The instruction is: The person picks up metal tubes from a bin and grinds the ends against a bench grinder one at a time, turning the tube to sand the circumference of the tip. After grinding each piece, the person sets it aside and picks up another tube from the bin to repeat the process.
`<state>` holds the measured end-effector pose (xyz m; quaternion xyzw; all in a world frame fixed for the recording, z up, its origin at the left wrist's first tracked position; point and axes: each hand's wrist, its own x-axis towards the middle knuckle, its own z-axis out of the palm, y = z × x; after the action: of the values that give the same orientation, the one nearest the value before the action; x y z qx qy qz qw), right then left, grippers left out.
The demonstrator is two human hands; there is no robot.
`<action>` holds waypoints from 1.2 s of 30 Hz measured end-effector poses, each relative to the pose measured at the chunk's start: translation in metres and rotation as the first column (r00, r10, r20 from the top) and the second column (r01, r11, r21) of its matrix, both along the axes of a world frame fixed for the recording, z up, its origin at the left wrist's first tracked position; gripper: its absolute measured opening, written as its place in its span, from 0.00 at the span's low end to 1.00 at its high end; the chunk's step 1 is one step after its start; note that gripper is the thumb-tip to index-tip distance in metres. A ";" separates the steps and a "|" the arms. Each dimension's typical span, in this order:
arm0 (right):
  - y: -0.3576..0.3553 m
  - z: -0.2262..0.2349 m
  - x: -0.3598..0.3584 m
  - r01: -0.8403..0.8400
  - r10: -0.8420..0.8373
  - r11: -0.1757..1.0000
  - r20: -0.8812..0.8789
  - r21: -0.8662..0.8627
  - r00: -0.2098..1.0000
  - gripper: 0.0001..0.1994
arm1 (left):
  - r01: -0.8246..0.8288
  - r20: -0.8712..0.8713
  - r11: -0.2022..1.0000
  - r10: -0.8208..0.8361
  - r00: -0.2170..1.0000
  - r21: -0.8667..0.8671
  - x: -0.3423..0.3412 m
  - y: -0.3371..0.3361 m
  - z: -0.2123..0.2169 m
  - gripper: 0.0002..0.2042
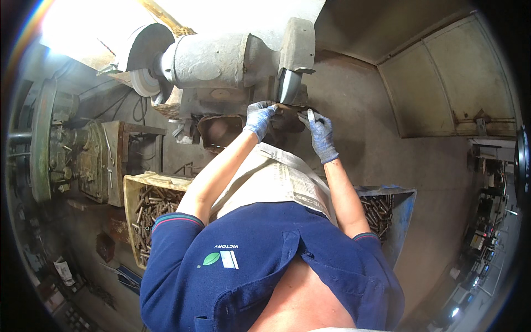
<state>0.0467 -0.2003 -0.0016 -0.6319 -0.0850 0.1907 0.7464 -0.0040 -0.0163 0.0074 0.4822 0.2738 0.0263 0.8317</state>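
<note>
Both of my hands wear blue-grey work gloves and are raised at the right wheel of a bench grinder (210,61). My left hand (260,118) pinches one end of a slim brownish metal piece (287,107) just below the shiny grey grinding wheel (289,86). At the other end of that piece my right hand (319,133) has its thumb and fingers closed. Whether the piece touches the wheel I cannot make out. A metal guard (298,44) covers the top of this wheel.
A worn yellowish bin (133,221) of small rusty metal parts stands left of my body, a blue-edged bin (402,221) of similar parts to the right. The grinder's second wheel (145,82) is exposed at left. Beyond it stands a greenish machine (83,160). A pale apron (260,180) covers my lap.
</note>
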 end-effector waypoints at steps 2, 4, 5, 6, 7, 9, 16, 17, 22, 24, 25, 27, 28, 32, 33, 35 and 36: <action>0.002 0.002 0.000 -0.006 0.006 1.000 -0.035 0.020 0.999 0.13 | -0.001 -0.013 1.000 0.001 1.000 0.008 0.002 0.002 0.000 0.04; 0.007 0.003 -0.004 0.001 0.005 0.997 -0.079 0.073 0.997 0.13 | 0.004 -0.019 0.999 -0.004 1.000 0.037 0.001 0.006 0.001 0.04; 0.011 0.004 -0.006 0.009 -0.001 0.996 -0.086 0.091 0.996 0.13 | -0.008 -0.026 0.999 0.009 1.000 0.039 0.001 0.009 0.001 0.04; 0.016 0.004 -0.008 0.017 -0.007 0.994 -0.094 0.109 0.996 0.13 | -0.022 -0.033 0.999 0.023 0.999 0.041 0.000 0.011 0.002 0.03; 0.019 0.004 -0.010 0.023 -0.011 0.992 -0.101 0.126 0.995 0.13 | -0.036 -0.039 0.998 0.038 0.999 0.042 0.000 0.013 0.003 0.03; 0.023 0.002 -0.011 0.020 -0.004 0.992 -0.125 0.126 0.992 0.13 | -0.042 -0.053 0.998 0.044 0.998 0.042 -0.002 0.018 0.005 0.03; 0.043 0.003 -0.018 0.000 0.024 0.986 -0.143 0.168 0.990 0.15 | -0.088 -0.016 0.995 0.089 0.996 0.038 -0.006 0.039 -0.012 0.03; 0.045 0.005 -0.019 -0.006 0.029 0.986 -0.139 0.167 0.990 0.16 | -0.086 -0.018 0.995 0.088 0.996 0.053 -0.006 0.042 -0.015 0.03; 0.049 0.007 -0.026 -0.052 0.069 0.969 -0.065 0.242 0.996 0.13 | -0.063 0.012 0.993 0.062 0.998 0.097 -0.016 0.048 -0.006 0.04; 0.044 0.007 -0.032 -0.092 0.069 0.961 0.096 0.262 0.993 0.12 | -0.069 0.086 0.993 0.061 0.994 0.094 -0.025 0.044 0.015 0.05; 0.041 0.012 -0.035 -0.094 0.054 0.986 0.268 0.141 0.962 0.12 | -0.060 0.118 0.994 0.049 0.992 0.091 -0.030 0.043 0.018 0.05; 0.032 0.024 -0.041 -0.059 0.089 0.996 0.529 -0.072 0.844 0.12 | -0.037 0.180 0.996 0.021 0.983 0.086 -0.040 0.042 0.022 0.06; 0.025 0.031 -0.045 -0.025 0.116 0.988 0.616 -0.154 0.779 0.12 | -0.026 0.198 0.997 0.012 0.980 0.072 -0.045 0.039 0.028 0.06; 0.011 0.075 -0.058 0.012 0.111 0.986 0.706 -0.167 0.700 0.18 | 0.032 0.280 0.998 -0.046 0.959 0.053 -0.061 0.031 0.049 0.07; 0.008 0.075 -0.059 0.018 0.104 0.987 0.726 -0.159 0.680 0.19 | 0.051 0.304 0.997 -0.066 0.950 0.056 -0.064 0.030 0.053 0.08; 0.003 0.075 -0.062 0.032 0.089 0.989 0.765 -0.142 0.638 0.20 | 0.076 0.332 0.997 -0.074 0.940 0.008 -0.068 0.027 0.060 0.08; 0.001 0.077 -0.065 0.031 0.087 0.990 0.764 -0.139 0.639 0.21 | 0.087 0.351 0.996 -0.083 0.933 0.006 -0.069 0.026 0.063 0.08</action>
<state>-0.0180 -0.1992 0.0758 -0.7019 -0.3900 -0.0786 0.5908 -0.0727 0.0096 0.0704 0.4771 0.1001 0.0744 0.8700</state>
